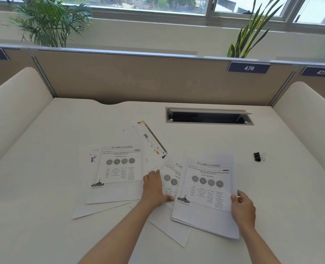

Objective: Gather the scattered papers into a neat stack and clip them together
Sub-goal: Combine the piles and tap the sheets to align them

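Fingers (234,198) of the right hand (242,208) pinch a paper stack (205,189).
Left hand (154,187) lies flat, fingers together, on loose sheets (115,168); binder clip (259,156) at 2 o'clock.

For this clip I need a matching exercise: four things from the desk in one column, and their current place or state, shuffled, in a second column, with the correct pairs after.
Things:
1. left hand
2. right hand
3. binder clip
4. colour-striped sheet

Places or states:
A. lying alone on the desk, right of all the papers
B. gripping the right edge of a small pile of sheets
C. pressed flat on overlapping sheets in the middle
D. farthest paper, angled, partly under a printed page

Pairs: 1-C, 2-B, 3-A, 4-D
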A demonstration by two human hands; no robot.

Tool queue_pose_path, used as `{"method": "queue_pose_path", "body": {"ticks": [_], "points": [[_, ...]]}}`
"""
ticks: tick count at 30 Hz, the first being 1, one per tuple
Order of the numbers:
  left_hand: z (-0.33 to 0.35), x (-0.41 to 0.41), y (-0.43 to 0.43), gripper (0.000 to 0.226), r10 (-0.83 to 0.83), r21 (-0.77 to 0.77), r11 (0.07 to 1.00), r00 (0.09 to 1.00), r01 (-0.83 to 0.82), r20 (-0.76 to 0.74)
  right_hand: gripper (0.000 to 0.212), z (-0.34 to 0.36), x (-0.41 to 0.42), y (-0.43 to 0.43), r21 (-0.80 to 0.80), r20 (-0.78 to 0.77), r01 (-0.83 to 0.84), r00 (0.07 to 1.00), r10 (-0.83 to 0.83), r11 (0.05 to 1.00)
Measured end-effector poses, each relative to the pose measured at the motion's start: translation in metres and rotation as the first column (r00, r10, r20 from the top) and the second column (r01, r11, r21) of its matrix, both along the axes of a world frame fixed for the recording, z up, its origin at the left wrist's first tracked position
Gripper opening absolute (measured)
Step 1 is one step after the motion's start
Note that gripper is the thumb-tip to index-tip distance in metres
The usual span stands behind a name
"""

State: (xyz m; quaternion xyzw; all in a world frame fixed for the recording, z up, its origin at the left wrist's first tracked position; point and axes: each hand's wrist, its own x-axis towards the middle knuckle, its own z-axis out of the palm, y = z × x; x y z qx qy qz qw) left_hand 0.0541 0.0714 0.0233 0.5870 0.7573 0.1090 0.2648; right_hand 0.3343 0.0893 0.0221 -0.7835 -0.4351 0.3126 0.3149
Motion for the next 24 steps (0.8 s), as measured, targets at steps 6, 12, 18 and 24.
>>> {"method": "queue_pose_path", "body": {"ticks": [6,12,18,24], "points": [[0.007,0.001,0.012,0.144,0.076,-0.111,0.991,0.996,-0.08,-0.041,0.023,0.001,-0.003,0.001,-0.01,0.033,-0.015,0.999,0.015,1.0],[0.007,0.004,0.017,0.124,0.134,-0.118,0.982,0.984,-0.147,-0.114,0.024,0.001,-0.003,0.003,-0.022,0.056,-0.011,0.998,0.012,1.0],[0.004,0.004,0.02,0.116,0.153,-0.098,0.981,0.976,-0.169,-0.156,0.024,0.0,-0.005,0.005,-0.047,0.096,-0.01,0.995,0.014,0.999],[0.0,0.004,0.02,0.1,0.169,0.016,0.986,0.978,-0.168,-0.12,0.03,0.001,-0.017,0.008,-0.05,0.032,-0.039,0.999,0.041,0.998]]}}
